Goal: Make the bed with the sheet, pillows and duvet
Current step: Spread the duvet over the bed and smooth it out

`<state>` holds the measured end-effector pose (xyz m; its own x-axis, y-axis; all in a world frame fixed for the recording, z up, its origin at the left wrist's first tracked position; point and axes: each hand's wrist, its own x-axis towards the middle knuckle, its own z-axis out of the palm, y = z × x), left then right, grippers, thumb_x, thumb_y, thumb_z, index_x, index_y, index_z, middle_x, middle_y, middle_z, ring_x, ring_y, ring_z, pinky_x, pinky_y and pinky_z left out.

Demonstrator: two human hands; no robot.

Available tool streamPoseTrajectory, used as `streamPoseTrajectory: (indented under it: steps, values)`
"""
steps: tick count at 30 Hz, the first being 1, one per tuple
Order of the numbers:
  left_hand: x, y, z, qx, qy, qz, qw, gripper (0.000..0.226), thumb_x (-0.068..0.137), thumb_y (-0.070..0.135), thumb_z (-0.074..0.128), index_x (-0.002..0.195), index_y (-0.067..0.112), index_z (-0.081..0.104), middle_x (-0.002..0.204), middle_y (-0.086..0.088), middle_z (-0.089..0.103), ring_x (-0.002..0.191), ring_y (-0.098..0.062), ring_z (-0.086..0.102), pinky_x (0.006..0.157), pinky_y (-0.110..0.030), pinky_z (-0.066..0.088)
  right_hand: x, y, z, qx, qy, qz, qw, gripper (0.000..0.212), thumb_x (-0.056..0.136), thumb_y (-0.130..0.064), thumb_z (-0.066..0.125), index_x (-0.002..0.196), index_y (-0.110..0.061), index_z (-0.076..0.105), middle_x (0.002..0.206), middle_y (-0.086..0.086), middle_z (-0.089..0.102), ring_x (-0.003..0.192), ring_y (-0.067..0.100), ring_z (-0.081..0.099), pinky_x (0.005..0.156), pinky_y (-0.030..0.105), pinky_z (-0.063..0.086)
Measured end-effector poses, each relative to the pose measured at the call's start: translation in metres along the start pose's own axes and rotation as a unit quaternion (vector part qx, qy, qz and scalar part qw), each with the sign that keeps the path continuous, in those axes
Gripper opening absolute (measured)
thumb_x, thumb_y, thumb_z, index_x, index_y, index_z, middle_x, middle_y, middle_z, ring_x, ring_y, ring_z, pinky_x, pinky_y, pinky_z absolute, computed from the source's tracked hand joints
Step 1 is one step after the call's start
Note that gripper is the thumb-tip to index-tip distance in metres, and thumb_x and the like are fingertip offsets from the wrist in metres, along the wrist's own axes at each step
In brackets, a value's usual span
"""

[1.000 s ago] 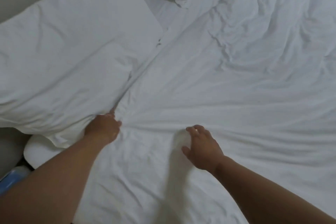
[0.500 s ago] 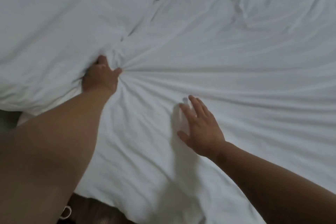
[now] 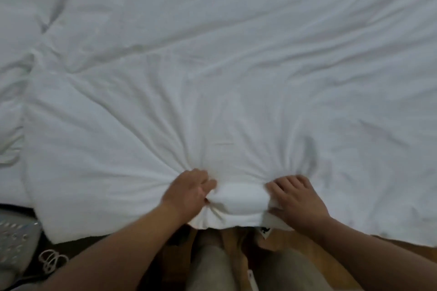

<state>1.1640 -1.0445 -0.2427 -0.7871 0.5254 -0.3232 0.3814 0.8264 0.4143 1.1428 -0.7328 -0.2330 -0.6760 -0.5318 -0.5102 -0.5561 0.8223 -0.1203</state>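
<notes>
Dark floor shows as a strip at the lower left, with a grey dotted object and a loose coil of white cord lying on it; what the grey thing is I cannot tell. The person stands against the near edge of the bed, which is itself hidden under cloth, their pale trousers just below the hanging hem. At that edge the left hand has its fingers curled into a fistful of the white duvet. The right hand clamps the same hem close beside it, fingers over the top and thumb under. Between them the cloth is bunched into a thick soft roll. The paired grip is probably there to drag the cover toward this side and square it with the edge. Creases fan out from both fists, which suggests the fabric is under pull. The duvet looks plump, matte and cottony. It lies rumpled across the middle and flattens out toward the far edge. Along the left edge sits more white bedding, either sheet or pillow.
</notes>
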Motion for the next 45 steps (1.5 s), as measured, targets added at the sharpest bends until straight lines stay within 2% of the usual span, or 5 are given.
streamPoseTrajectory:
  steps: [10, 32, 37, 42, 45]
  values:
    - [-0.012, 0.066, 0.02, 0.075, -0.373, -0.117, 0.918, 0.025, 0.095, 0.029, 0.052, 0.115, 0.019, 0.062, 0.124, -0.003, 0.059, 0.113, -0.02, 0.057, 0.095, -0.029, 0.045, -0.077, 0.005, 0.054, 0.18, -0.096, -0.07, 0.976, 0.039, 0.094, -0.045, 0.043, 0.125, -0.026, 0.057, 0.125, -0.001, 0.06, 0.118, 0.023, 0.053, 0.103, 0.035, 0.034]
    - [0.275, 0.388, 0.064, 0.21, -0.363, 0.128, 0.899, 0.013, 0.097, 0.025, 0.05, 0.098, 0.018, 0.061, 0.107, -0.006, 0.063, 0.095, -0.024, 0.059, 0.08, -0.034, 0.049, -0.26, 0.271, 0.104, 0.253, 0.004, 0.108, 0.961, 0.036, 0.086, -0.048, 0.062, 0.118, -0.033, 0.063, 0.113, -0.008, 0.065, 0.108, 0.016, 0.057, 0.1, 0.035, 0.036]
    - [0.354, 0.457, 0.043, 0.09, -0.153, 0.116, 0.977, 0.052, 0.087, 0.06, 0.058, 0.125, 0.026, 0.05, 0.119, 0.001, 0.055, 0.108, -0.023, 0.058, 0.091, -0.035, 0.049, -0.303, 0.374, 0.109, 0.297, 0.172, 0.429, 0.836, 0.074, 0.087, -0.07, 0.049, 0.149, -0.033, 0.034, 0.155, -0.001, 0.033, 0.144, 0.026, 0.029, 0.116, 0.046, 0.027]
    - [0.453, 0.551, 0.077, 0.086, -0.112, 0.096, 0.985, 0.088, 0.076, 0.082, 0.051, 0.133, 0.017, 0.036, 0.124, -0.005, 0.049, 0.114, -0.028, 0.055, 0.09, -0.04, 0.05, -0.302, 0.493, 0.114, 0.468, 0.204, 0.719, 0.472, 0.093, 0.084, -0.071, 0.053, 0.149, -0.013, 0.019, 0.149, 0.018, 0.027, 0.135, 0.043, 0.035, 0.105, 0.049, 0.039]
    - [0.501, 0.575, 0.097, 0.087, -0.11, 0.043, 0.989, 0.053, 0.09, 0.059, 0.053, 0.115, 0.013, 0.049, 0.115, -0.01, 0.061, 0.104, -0.033, 0.062, 0.086, -0.038, 0.051, -0.291, 0.512, 0.136, 0.446, 0.216, 0.716, 0.492, 0.075, 0.091, -0.063, 0.052, 0.141, -0.013, 0.03, 0.132, 0.021, 0.049, 0.118, 0.042, 0.054, 0.098, 0.044, 0.046]
